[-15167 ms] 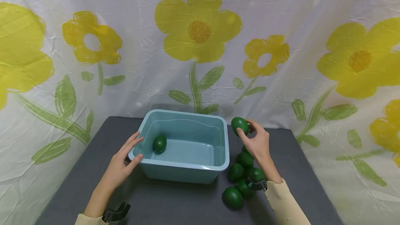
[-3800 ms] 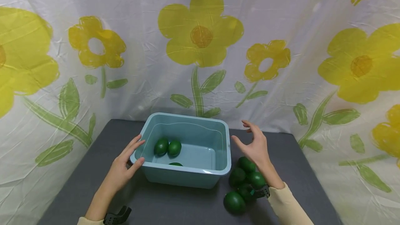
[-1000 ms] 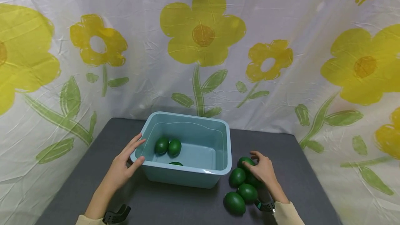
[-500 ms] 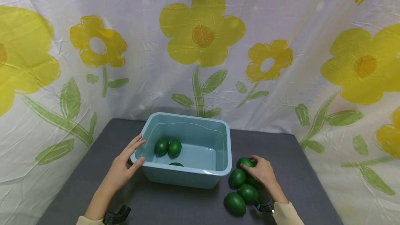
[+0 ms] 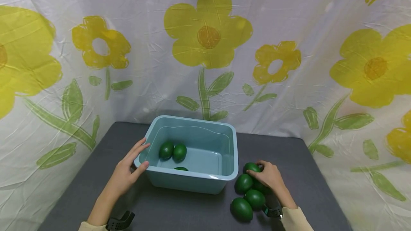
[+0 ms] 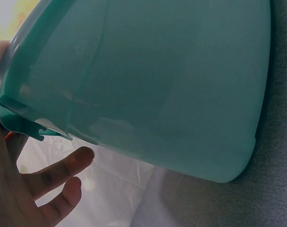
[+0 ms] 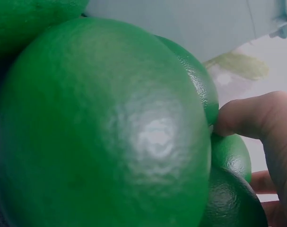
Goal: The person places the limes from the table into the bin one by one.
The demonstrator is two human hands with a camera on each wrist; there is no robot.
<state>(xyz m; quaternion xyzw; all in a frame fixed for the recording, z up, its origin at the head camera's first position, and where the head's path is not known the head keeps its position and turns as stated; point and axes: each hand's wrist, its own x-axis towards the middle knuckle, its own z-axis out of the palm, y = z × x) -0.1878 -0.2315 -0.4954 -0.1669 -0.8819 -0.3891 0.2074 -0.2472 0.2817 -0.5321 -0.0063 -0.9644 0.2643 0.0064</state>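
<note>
Table (image 5: 179, 213): tub's (image 5: 189, 184) fruit (image 5: 179, 152), head view only

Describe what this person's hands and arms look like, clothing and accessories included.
The left hand and right hand are ungloved, with no rings visible. The left sleeve and right sleeve are pale cream. The left band and right band are black; the right one shows a small teal mark.

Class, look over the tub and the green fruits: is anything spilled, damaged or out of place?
Nothing stands out. The blue tub sits upright with no visible cracks, and the green fruits clustered beside it look whole, though some are partly hidden.
</note>
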